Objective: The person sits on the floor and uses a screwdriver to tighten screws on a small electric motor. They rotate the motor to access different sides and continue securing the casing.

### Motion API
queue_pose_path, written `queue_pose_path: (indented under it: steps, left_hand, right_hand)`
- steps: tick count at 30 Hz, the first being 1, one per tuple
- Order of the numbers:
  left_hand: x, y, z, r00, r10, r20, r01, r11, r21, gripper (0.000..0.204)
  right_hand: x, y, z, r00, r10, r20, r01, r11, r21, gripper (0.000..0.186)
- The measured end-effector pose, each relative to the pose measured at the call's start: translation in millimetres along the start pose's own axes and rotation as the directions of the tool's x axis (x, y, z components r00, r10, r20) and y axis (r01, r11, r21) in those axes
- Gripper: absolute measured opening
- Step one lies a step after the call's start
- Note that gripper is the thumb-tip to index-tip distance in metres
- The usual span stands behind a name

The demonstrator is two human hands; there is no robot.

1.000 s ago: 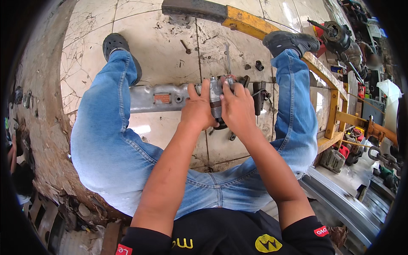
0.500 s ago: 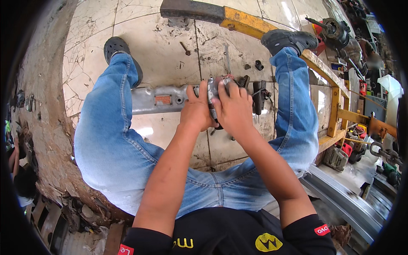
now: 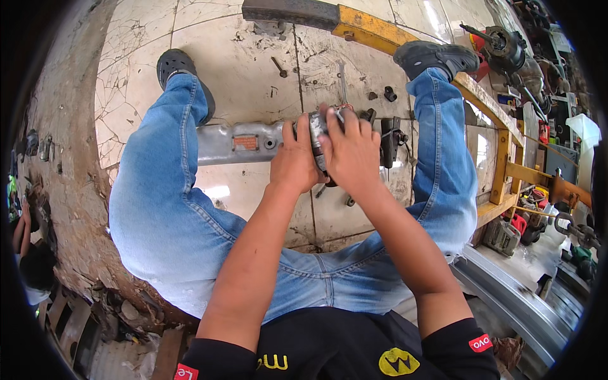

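Note:
Between my legs, both hands are around a grey, roughly cylindrical metal part point(image 3: 318, 134) with a dark lower end. My left hand point(image 3: 295, 161) grips its left side, fingers pointing away from me. My right hand point(image 3: 352, 152) closes over its right side, covering much of it; the fingertips are slightly blurred. A long silver metal cover point(image 3: 218, 144) with an orange label lies on the floor, its right end hidden behind my left hand. Beyond my right hand lies a wrench point(image 3: 342, 81). A dark metal bracket point(image 3: 387, 144) lies to the right.
A loose bolt point(image 3: 278, 67) and a small black socket-like piece point(image 3: 390, 94) lie on the stained tiles. A yellow and black steel frame point(image 3: 373, 30) runs across the far side and down the right. Machine parts point(image 3: 503, 47) and a grey jug point(image 3: 503, 237) crowd the right.
My right hand's fingers have shifted slightly over the metal part. Both hands still hold it in nearly the same place, and the view has moved a little.

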State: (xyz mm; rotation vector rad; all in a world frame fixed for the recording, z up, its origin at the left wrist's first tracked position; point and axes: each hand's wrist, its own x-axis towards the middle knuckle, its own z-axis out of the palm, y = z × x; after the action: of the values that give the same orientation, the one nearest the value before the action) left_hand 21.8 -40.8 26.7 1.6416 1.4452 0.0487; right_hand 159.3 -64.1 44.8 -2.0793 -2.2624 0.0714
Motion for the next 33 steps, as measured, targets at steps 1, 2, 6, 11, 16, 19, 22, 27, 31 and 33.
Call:
queue_pose_path:
  steps: [1,2,6,11,16,19,22,27,31,33]
  left_hand:
    - [-1,-1,4,1.0,0.005,-0.009,-0.005,1.0,-0.006,0.13]
    - [-2,-3,9,1.0,0.01,-0.019,-0.01,1.0,-0.012,0.131]
    - [-3,-7,6,1.0,-0.015,0.019,0.016,0.999,-0.031,0.142]
    - [-4,-2,5,1.0,-0.001,-0.008,0.001,1.0,-0.02,0.142]
    - [-5,3,1,0.999,-0.035,0.019,0.035,0.999,-0.003,0.138]
    - [-1,2,4,0.999,-0.031,0.016,0.031,0.999,0.01,0.135]
    - [1,-7,9,1.0,-0.012,0.022,0.011,1.0,0.027,0.135]
    - [4,-5,14,1.0,0.013,-0.013,-0.012,0.998,0.067,0.129]
    - [4,2,6,0.993,-0.06,0.104,0.057,0.998,0.034,0.133]
    - [4,1,10,0.997,-0.05,0.059,0.048,0.998,0.045,0.135]
  right_hand:
    - [6,1,1,0.999,0.038,-0.032,-0.038,0.999,-0.001,0.056]
    - [5,-1,-1,0.999,0.045,-0.006,-0.045,0.999,0.018,0.054]
    - [-22,-1,-4,0.993,-0.107,-0.044,0.107,0.994,-0.003,0.05]
    - [1,7,0,1.0,0.015,-0.013,-0.015,1.0,-0.021,0.052]
    - [-12,9,6,0.999,-0.021,-0.05,0.019,0.999,-0.038,0.053]
    - [-8,7,7,0.998,-0.03,-0.047,0.028,0.999,-0.028,0.053]
    - [-17,8,4,0.994,-0.102,-0.035,0.102,0.995,0.001,0.054]
    - [-10,9,7,0.997,-0.061,-0.056,0.061,0.998,0.001,0.052]
    - [-7,10,4,0.997,-0.04,-0.06,0.041,0.999,0.017,0.049]
    - [-4,12,9,0.996,-0.007,-0.087,0.011,0.999,0.04,0.047]
